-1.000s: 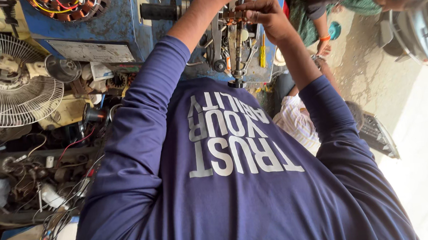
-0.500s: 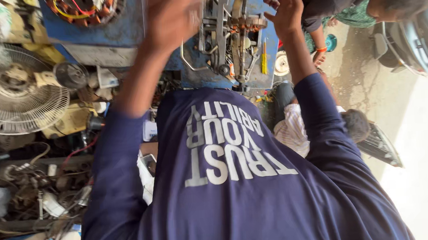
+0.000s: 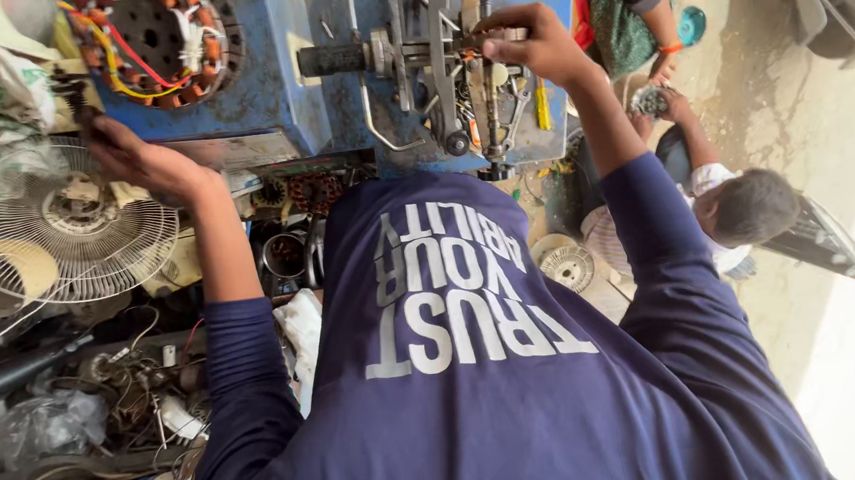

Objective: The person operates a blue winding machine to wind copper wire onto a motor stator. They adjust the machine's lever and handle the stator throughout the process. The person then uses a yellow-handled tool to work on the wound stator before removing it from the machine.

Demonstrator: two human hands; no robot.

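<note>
The left hand (image 3: 146, 164) has dropped beside the white wire fan guard (image 3: 61, 235), fingers loosely curled; the right hand (image 3: 534, 47) still pinches the blue metal winding machine's (image 3: 287, 89) spindle.

The blue metal machine body (image 3: 307, 88) is fronted by a dense cluster of grey steel rods and levers (image 3: 435, 59), where the right hand (image 3: 534, 47) is closed on a horizontal steel bar (image 3: 494, 37); little open room is left between these parts. To the left, passage is blocked by a round wound motor stator with red and yellow wires (image 3: 147, 34) and a white wire fan guard (image 3: 61, 235), against which the left hand (image 3: 146, 164) is wedged. Below, the bench is crowded with tangled wires and scrap (image 3: 107, 393). Open sandy ground (image 3: 791, 124) is seen to the right, beyond a seated co-worker (image 3: 736, 208).
</note>
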